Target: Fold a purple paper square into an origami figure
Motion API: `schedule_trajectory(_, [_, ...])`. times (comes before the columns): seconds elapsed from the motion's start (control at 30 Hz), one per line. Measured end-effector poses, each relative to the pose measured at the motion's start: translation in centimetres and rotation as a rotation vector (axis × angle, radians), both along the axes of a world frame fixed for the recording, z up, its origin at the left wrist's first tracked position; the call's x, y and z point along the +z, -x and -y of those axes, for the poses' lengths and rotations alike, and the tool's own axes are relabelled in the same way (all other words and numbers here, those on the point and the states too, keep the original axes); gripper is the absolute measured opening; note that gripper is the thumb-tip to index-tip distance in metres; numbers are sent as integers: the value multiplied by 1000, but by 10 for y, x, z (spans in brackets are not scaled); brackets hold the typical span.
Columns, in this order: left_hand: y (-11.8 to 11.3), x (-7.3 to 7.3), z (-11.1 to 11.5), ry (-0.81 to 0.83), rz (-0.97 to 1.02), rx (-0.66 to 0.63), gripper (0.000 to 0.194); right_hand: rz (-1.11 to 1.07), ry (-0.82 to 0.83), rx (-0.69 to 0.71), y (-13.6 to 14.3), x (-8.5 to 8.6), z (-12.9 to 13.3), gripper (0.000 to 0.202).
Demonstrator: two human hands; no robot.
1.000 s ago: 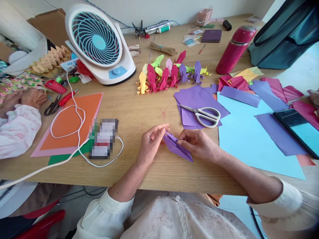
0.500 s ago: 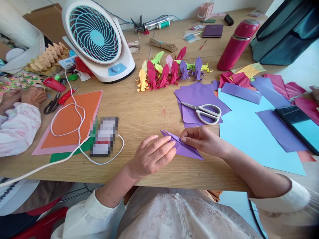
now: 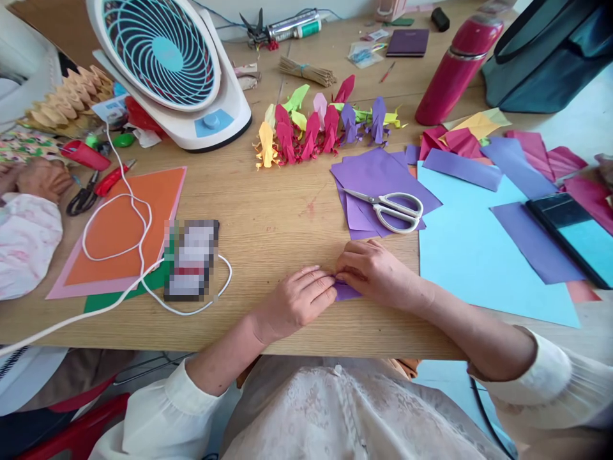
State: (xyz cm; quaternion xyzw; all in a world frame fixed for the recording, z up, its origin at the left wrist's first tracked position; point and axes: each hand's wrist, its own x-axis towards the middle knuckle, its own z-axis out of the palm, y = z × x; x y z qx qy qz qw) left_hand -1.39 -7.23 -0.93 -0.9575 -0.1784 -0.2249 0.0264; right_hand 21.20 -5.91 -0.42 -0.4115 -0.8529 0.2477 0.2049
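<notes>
A small piece of folded purple paper (image 3: 347,292) lies on the table close to its front edge, mostly covered by my hands. My left hand (image 3: 297,301) has its fingers pressed together, their tips holding the paper's left side. From the other side, my right hand (image 3: 380,273) is closed with thumb and bent fingers pinching the paper's upper edge. The fingertips of both hands nearly meet over it. Just beyond them, white-handled scissors (image 3: 407,211) rest on a stack of purple paper sheets (image 3: 357,171).
Folded colourful paper figures (image 3: 311,131) stand farther back, between a fan (image 3: 211,121) and a red flask (image 3: 450,80). Light-blue paper (image 3: 460,255) lies at right. A phone (image 3: 191,260) with a white cable lies at left, near orange paper (image 3: 115,223). Another person's hands (image 3: 45,179) are far left.
My right hand has moved left, towards my left hand. Less of the purple paper shows now, with its long points out of sight. The whole view has shifted slightly.
</notes>
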Motion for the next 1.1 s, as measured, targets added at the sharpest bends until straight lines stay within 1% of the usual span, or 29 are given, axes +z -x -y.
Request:
schedule_trajectory(0.03, [0,-1,1,25,-2,5,16,26,-51,-5,0,0,1,12])
schedule_trajectory(0.1, [1,-3,4,65,11,32,16,12,-101,-7,0,0,4,13])
schedule_trajectory(0.23, [1,-5,9,154,57,80,18,-110,-98,62,-5,0,21,13])
schedule_trajectory(0.33, [1,-6,10,204,79,93,19,-29,-195,138,-8,-4,32,14])
schedule_trajectory(0.4, [2,-6,10,207,69,89,18,26,-287,150,-9,-8,36,16])
schedule_trajectory(0.53, [4,-5,11,210,53,75,18,86,-414,163,-6,-11,35,16])
schedule_trajectory(0.73, [6,-7,10,250,80,102,21,198,-544,187,-2,-7,36,16])
schedule_trajectory(0.87, [6,-6,6,204,53,78,18,191,-545,188,-2,-7,37,16])
schedule_trajectory(1.03, [8,-2,3,36,16,17,19,122,-445,173,-4,-8,34,18])
schedule_trajectory(1.1, [8,-2,2,39,21,25,19,117,-439,174,-4,-9,33,17])
